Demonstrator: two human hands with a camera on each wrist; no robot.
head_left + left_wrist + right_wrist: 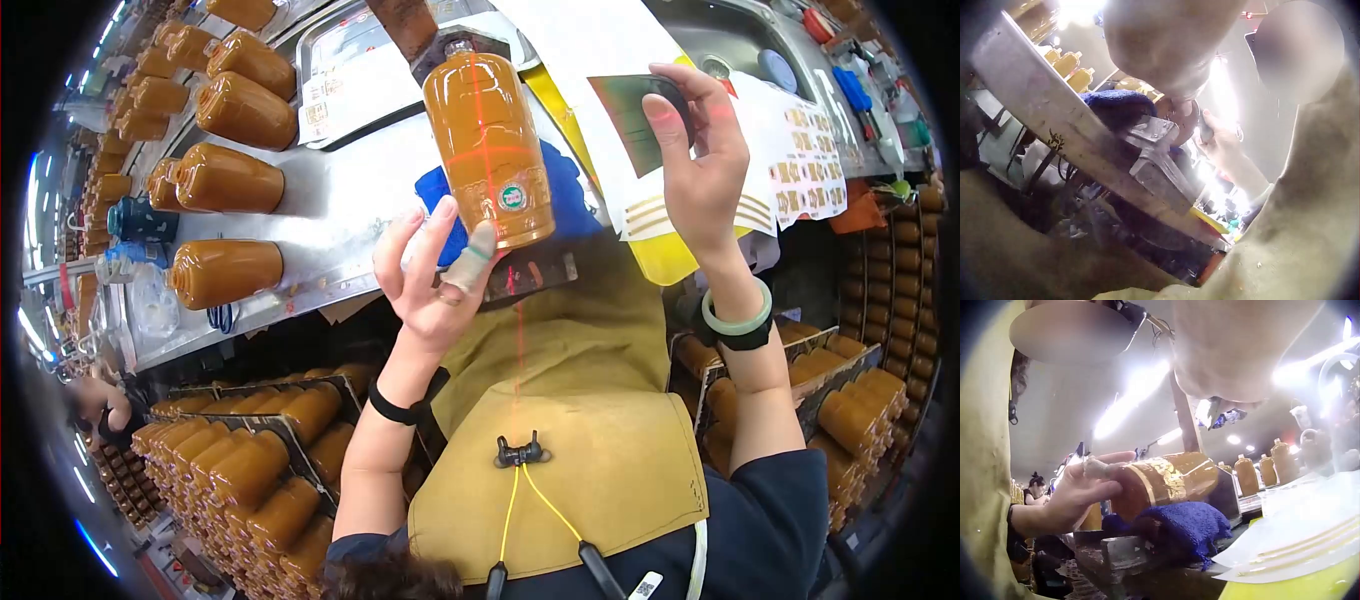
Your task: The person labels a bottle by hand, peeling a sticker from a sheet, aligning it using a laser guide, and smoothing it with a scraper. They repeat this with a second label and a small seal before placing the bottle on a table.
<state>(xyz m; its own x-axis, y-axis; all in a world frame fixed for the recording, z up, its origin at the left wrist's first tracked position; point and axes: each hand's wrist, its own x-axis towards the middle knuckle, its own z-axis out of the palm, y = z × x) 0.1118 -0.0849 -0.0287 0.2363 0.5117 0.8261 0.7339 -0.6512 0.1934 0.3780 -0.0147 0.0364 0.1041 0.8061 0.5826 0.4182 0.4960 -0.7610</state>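
Observation:
A glossy amber-brown bottle [485, 130] with a round green emblem lies on its side, cushioned by a blue towel [575, 190]. In the right wrist view, gold decoration shows on the bottle [1175, 478]. My left hand [430, 280] is at its base, one covered fingertip touching the lower edge and the other fingers loosely extended. Off to the right, my right hand [705, 170] pinches a dark green, flat scraper-like piece [630, 120] between thumb and fingers, over white paper. The left wrist view shows the right hand [1229, 153] beyond the bottle.
Several brown bottles [240, 275] lie along the left of the metal bench [330, 215]. A metal tray [345, 60] is behind them. On the right are a sheet with gold strips [640, 215], printed decal sheets [815, 150] and a sink [715, 35]. Stacked bottles [235, 460] fill racks below.

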